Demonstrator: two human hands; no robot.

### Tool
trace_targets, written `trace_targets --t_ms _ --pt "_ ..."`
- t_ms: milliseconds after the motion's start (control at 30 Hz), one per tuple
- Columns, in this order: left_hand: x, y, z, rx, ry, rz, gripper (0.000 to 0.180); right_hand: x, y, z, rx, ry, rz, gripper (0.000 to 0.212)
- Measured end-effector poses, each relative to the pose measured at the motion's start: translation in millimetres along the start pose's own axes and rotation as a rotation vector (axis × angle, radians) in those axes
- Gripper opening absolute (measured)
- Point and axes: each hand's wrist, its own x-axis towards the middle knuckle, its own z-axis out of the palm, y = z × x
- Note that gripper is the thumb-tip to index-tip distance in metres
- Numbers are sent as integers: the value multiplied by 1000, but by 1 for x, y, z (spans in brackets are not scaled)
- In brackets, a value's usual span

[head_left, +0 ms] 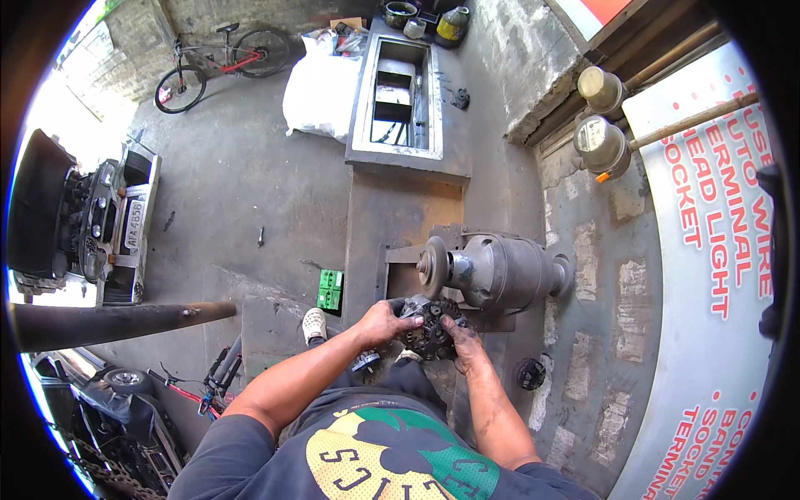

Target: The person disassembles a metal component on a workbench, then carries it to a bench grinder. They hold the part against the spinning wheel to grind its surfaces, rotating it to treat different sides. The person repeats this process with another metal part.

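Observation:
My left hand (382,323) and my right hand (467,345) are both closed around an alternator (428,332), a grimy, round metal part with dark openings in its housing. The left grips it from one side, thumb on top; the right holds the opposite side, fingers darkened with dirt. Just beyond the part stands a bench grinder with a grey motor body (510,271). Its round wheel (432,267) comes right up to the alternator's far edge; I cannot tell whether they touch. The fingers under the part are hidden.
A green battery (330,289) lies left of my hands. A dark round part (529,373) is by the right wall. Ahead stands a metal-framed box (358,125) beside a white sack (321,87). A thick pole (125,323) juts in from the left, near a vehicle front (104,217).

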Motion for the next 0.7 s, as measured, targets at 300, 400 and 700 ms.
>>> trace_targets --t_ms 300,400,700 --pt "-40 -35 -6 -467 -402 100 43 0 14 -32 13 -404 -119 101" --pt "-41 -44 18 -450 -292 166 39 5 49 -24 314 -412 47 98" --pt "-14 2 37 -375 -61 188 34 18 41 -8 418 -399 146 67"
